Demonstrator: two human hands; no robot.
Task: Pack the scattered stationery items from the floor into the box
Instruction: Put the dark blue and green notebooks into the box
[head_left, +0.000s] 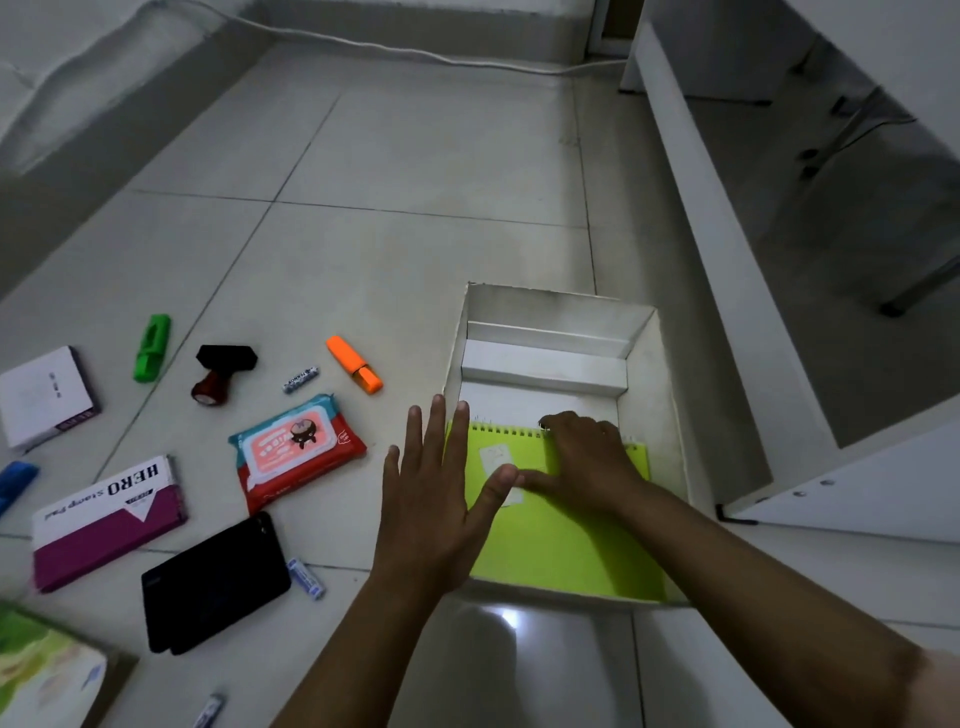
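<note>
Hands: left hand flat, fingers spread, at box edge; right hand fingers bent, pressing green notebook.
Notebook: inside white box.
Floor, 9 o'clock: wipes pack, orange highlighter, black wallet.
Writing: "HERO Stamp Pad" on purple box.

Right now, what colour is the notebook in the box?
Bright lime green notebook, with a spiral binding; head view.
</note>
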